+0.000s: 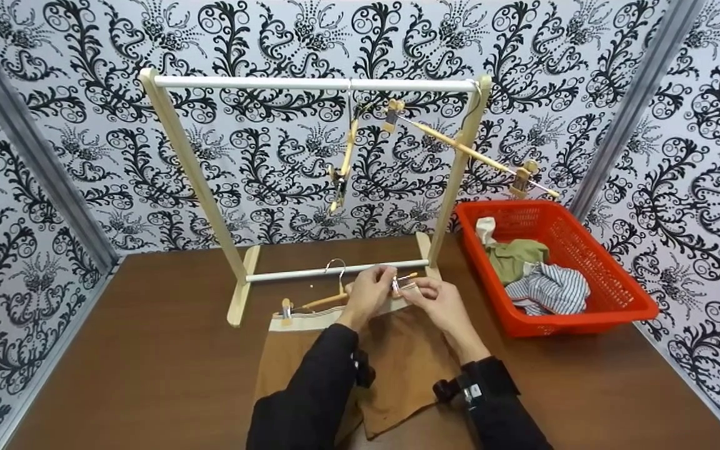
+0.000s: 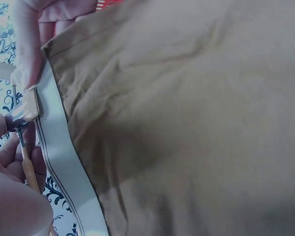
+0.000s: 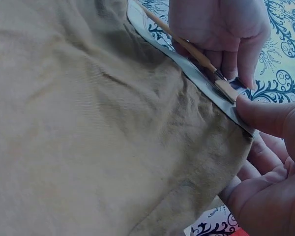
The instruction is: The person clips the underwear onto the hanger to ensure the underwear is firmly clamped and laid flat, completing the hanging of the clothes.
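Note:
Brown shorts [image 1: 397,369] with a white waistband [image 2: 56,125] lie on the table below a wooden clip hanger [image 1: 322,302]. One clip [image 1: 286,310] of that hanger sits on the waistband's left end. At the other end, my left hand [image 1: 367,297] pinches the second clip [image 3: 227,90], which lies against the waistband's edge. My right hand [image 1: 441,306] pinches the waistband's right corner between thumb and fingers, close beside that clip. Whether the clip's jaws have closed on the fabric, I cannot tell.
Behind the hands stands a wooden rack [image 1: 194,169] with a white top bar [image 1: 254,82]. Two clip hangers hang on it, one angled out rightward [image 1: 460,147]. A red basket [image 1: 616,294] at right holds a green garment [image 1: 516,259] and a striped garment [image 1: 554,290].

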The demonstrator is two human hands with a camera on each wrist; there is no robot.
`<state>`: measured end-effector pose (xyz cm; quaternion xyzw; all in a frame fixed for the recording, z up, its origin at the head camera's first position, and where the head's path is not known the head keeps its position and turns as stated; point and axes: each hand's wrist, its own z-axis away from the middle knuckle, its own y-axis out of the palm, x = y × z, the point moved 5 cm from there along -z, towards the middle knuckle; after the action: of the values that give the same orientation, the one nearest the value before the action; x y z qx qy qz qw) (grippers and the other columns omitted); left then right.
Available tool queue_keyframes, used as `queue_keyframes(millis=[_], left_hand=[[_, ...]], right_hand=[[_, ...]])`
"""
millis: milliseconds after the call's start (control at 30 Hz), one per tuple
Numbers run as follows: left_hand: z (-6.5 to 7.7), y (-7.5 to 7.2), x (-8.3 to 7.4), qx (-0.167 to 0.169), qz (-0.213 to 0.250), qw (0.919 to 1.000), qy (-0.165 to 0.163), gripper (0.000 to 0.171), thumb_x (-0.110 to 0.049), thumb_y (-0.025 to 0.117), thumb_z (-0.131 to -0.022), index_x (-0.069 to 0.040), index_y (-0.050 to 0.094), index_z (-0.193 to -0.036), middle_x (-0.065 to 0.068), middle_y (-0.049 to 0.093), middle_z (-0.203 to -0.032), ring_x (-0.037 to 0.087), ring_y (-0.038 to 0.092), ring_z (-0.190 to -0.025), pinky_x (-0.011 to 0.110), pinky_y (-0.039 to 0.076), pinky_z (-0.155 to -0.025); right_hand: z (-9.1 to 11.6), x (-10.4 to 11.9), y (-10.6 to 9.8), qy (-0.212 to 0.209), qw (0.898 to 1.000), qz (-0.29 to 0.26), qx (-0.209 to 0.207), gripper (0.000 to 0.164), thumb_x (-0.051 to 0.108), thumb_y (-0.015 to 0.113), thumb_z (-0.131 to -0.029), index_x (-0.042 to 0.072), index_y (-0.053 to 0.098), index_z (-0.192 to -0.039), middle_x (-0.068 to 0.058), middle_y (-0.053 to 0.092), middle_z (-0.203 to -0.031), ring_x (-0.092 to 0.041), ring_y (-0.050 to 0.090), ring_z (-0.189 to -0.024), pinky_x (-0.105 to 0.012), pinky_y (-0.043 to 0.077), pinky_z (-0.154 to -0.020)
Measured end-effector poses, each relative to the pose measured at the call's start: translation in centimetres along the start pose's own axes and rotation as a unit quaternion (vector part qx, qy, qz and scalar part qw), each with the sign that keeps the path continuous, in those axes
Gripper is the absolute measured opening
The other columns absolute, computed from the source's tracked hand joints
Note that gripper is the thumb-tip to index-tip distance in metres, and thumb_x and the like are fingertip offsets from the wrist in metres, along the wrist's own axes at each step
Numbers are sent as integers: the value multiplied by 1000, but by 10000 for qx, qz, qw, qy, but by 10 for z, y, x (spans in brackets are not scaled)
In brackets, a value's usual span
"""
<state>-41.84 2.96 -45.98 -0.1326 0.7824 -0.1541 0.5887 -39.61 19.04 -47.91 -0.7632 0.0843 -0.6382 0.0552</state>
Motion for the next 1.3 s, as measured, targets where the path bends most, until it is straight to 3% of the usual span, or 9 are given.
queue_keyframes(millis=[167,300,400,533,767,1033,1300], left_hand=[[-1,-4,-1,-117,320,9994,-81,30,-31,58,-101,-7,75,-108,0,72,-92,20,65,-98,46,31,-96],[-2,-6,-2,-233,981,9948,-153,26,-24,62,-100,-3,74,-110,4,70,-90,16,62,-87,36,39,-92],[-3,-6,-2,-279,1483,9882,-246,25,-20,64,-100,1,73,-109,4,67,-86,12,58,-81,29,43,-82],[-3,-5,-2,-280,1765,9834,-326,22,-17,65,-99,3,73,-106,0,62,-83,10,54,-77,24,44,-72],[-2,-5,-2,-304,1675,9849,-311,21,-17,66,-99,1,74,-106,0,65,-88,10,56,-81,26,46,-78],[-1,-3,0,-317,1564,9867,-296,22,-16,66,-98,3,74,-106,-4,63,-83,8,55,-78,25,45,-75],[2,-3,-2,-269,1313,9906,-271,23,-19,66,-98,1,75,-104,-4,66,-84,9,57,-82,28,44,-82]], right_hand=[[0,2,-2,-84,9997,162,165,25,7,77,-90,-5,73,-111,-15,75,-101,-16,70,-89,-21,53,-74],[0,2,-4,-179,9987,50,472,26,6,76,-91,-8,70,-112,-18,75,-101,-16,69,-88,-23,53,-77],[1,3,-5,-208,9969,-77,749,27,6,75,-91,-10,68,-112,-18,74,-100,-15,68,-86,-27,53,-79],[1,0,-7,-94,9959,-167,885,29,6,75,-91,-10,68,-114,-16,75,-101,-14,68,-85,-31,54,-82],[-3,-2,-8,-69,9981,-130,594,29,1,72,-92,-15,66,-116,-18,74,-102,-15,68,-87,-27,54,-78],[-3,-1,-7,-79,9998,-134,151,25,4,77,-89,-6,73,-111,-15,76,-99,-13,69,-85,-24,52,-73],[-4,1,-5,-65,9993,-335,-137,25,0,77,-87,-10,72,-110,-18,75,-99,-14,71,-85,-21,54,-75]])
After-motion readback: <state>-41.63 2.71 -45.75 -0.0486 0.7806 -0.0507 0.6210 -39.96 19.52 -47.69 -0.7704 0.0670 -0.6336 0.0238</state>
